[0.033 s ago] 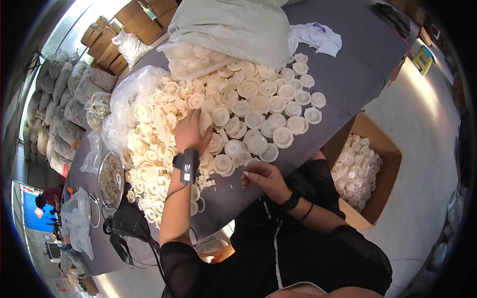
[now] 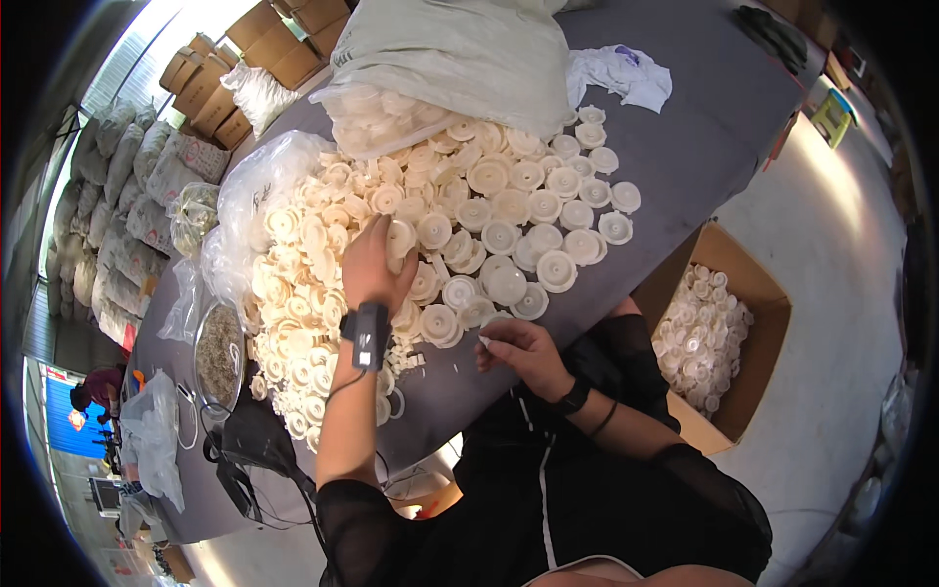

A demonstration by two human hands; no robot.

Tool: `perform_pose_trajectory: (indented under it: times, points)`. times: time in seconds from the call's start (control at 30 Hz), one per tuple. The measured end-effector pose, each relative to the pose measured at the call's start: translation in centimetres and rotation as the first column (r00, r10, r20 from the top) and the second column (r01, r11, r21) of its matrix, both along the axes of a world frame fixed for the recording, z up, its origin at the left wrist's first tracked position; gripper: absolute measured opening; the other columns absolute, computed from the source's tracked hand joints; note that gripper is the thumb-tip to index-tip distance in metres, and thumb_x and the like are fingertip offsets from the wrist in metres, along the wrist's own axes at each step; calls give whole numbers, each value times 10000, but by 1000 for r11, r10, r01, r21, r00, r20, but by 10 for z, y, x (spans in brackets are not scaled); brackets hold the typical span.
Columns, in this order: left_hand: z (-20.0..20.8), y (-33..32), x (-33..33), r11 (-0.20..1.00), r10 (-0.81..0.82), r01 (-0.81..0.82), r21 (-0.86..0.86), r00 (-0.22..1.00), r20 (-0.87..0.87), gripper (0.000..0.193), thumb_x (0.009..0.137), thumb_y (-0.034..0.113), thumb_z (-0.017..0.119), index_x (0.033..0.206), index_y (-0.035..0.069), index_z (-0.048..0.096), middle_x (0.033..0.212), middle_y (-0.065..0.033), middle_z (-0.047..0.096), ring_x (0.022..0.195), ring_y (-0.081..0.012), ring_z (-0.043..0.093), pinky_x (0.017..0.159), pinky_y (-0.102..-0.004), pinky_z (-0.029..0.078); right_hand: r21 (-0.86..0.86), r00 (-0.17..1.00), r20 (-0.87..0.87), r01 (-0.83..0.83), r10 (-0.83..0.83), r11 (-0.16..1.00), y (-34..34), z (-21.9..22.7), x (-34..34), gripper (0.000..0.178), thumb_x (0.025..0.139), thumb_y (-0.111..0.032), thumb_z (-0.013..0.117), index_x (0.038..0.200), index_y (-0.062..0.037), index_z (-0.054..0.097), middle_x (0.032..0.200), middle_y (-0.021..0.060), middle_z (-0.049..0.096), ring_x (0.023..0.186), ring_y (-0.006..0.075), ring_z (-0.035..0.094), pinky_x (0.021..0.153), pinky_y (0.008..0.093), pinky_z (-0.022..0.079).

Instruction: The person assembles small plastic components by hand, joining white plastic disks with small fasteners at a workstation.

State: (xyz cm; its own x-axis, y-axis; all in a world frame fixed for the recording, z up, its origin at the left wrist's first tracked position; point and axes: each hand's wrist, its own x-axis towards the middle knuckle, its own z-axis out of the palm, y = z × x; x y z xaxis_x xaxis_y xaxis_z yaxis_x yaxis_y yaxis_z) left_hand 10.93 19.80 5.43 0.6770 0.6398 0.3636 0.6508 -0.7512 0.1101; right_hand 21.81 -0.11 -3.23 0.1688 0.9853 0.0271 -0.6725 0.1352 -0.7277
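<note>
My left hand (image 2: 376,266) reaches into a large heap of round cream plastic parts (image 2: 313,293). Its fingers are closed on one dished plastic disc (image 2: 399,241), whose inner face shows. By the table's near edge, my right hand (image 2: 520,356) pinches a small white plastic piece (image 2: 485,340) between thumb and finger; its exact shape is too small to make out. Wider, paler discs (image 2: 557,271) lie spread to the right of the heap. Small loose bits lie on the grey tabletop (image 2: 430,391) between my hands.
A big pale sack (image 2: 450,59) spills parts at the back. An open cardboard box (image 2: 773,333) of parts stands at right. On the left are a bowl of small bits (image 2: 217,357), clear plastic bags (image 2: 259,191) and a black bag (image 2: 256,440) with cords. A white cloth (image 2: 626,76) lies farther back.
The disc in my left hand has turned so that more of its face shows, and the left wrist has rolled slightly. My right hand stays in place.
</note>
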Motion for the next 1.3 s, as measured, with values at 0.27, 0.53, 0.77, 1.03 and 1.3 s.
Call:
perform_pose_trajectory:
  times: [0.27, 0.53, 0.77, 1.03, 1.3]
  points:
    - [-28, -108, -36, 178, 659, 686, -706, 450, 603, 387, 938, 265, 380, 1215, 5, 455, 1071, -102, 571, 848, -189, 586, 742, -280, 472, 110, 997, 78, 14, -22, 994, 2, 24, -14, 208, 854, -5, 546, 1059, 31, 543, 941, 128, 623, 838, 213, 627, 760, 329, 517]
    - [-48, -157, -65, 319, 619, 616, -720, 441, 651, 391, 941, 176, 448, 1279, -18, 425, 1002, -18, 564, 867, -70, 511, 768, -203, 403, 65, 980, 194, -51, 37, 997, 0, 20, -32, 186, 852, 9, 547, 1034, 46, 550, 901, 131, 636, 819, 202, 640, 723, 299, 529]
    - [-50, -163, -71, 413, 544, 566, -713, 474, 692, 328, 919, 122, 474, 1213, -23, 489, 1122, -63, 562, 998, -135, 528, 888, -254, 396, 16, 981, 174, -87, 82, 996, -3, 18, -36, 171, 848, -6, 569, 1015, 25, 562, 896, 83, 633, 795, 143, 633, 691, 244, 510]
    - [-34, -173, -72, 563, 442, 486, -669, 507, 740, 317, 893, 68, 493, 1199, -16, 504, 1111, -80, 552, 1009, -138, 514, 889, -267, 397, -71, 884, 467, 28, 8, 997, -9, 16, -35, 306, 783, -51, 667, 1054, -10, 532, 964, 63, 593, 849, 113, 578, 718, 216, 462]
    - [-25, -178, -76, 412, 540, 574, -707, 472, 697, 301, 875, 34, 504, 1170, -12, 543, 1002, -51, 511, 896, -117, 516, 809, -214, 413, -3, 907, 415, -76, 71, 997, -4, 14, -30, 305, 755, -74, 701, 1000, -27, 525, 937, 14, 557, 904, 90, 527, 793, 239, 434]
